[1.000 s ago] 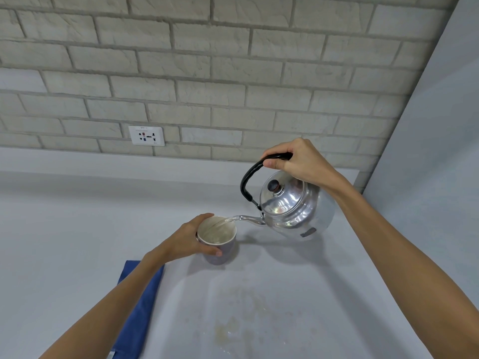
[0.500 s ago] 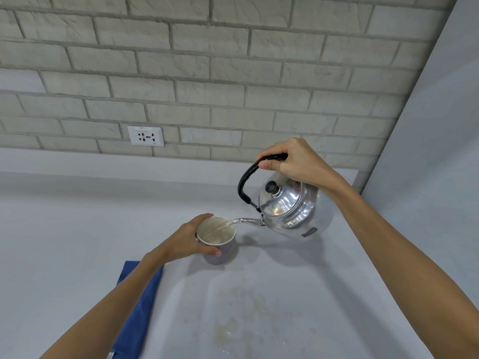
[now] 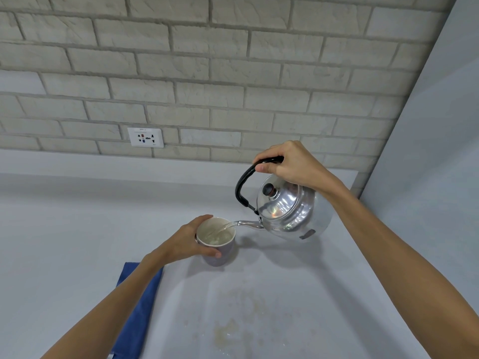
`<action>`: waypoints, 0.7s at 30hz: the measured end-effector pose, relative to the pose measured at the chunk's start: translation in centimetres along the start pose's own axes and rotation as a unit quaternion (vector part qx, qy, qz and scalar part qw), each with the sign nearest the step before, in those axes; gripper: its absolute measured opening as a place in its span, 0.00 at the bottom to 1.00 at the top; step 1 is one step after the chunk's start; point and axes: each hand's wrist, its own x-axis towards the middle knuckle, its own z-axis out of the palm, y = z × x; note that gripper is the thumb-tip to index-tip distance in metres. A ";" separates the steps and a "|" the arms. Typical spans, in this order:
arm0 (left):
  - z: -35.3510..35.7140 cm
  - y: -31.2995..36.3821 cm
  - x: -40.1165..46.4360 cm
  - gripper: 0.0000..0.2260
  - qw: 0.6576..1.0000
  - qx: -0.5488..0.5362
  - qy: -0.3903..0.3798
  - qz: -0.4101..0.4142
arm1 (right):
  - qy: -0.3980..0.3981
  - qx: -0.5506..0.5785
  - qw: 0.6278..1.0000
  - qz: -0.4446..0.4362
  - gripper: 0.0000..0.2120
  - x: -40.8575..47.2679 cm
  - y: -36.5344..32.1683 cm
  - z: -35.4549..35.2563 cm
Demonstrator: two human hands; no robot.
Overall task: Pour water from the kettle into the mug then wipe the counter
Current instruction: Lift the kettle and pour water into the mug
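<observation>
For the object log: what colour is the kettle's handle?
Black, on a shiny silver kettle; the handle shows best in the head view.

Grey counter point(image 3: 77, 242); mug point(image 3: 220, 251); blue cloth point(image 3: 140, 294)

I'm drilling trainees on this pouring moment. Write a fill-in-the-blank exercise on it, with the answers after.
1. The right hand grips the kettle by its black ____.
2. The left hand steadies the ____.
3. The folded cloth under the left forearm is ____ in colour.
4. The stains lie on the ____.

Answers: handle; mug; blue; counter
</observation>
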 end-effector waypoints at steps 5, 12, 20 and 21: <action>0.0 -0.1 0.0 0.45 1.000 -0.002 -0.003 0.000 | 0.024 0.041 0.998 0.031 0.06 -0.9 1.0 0.0; -0.1 0.2 -0.1 0.52 1.000 0.007 -0.016 -0.004 | 0.054 0.135 0.986 0.081 0.06 -2.7 2.9 0.3; 0.0 0.4 -0.1 0.57 1.000 -0.008 -0.027 -0.001 | 0.089 0.217 0.969 0.079 0.07 -3.4 3.9 -0.1; -0.1 0.4 0.0 0.57 1.000 -0.010 -0.027 0.002 | 0.101 0.230 0.965 0.079 0.07 -3.4 4.0 -0.3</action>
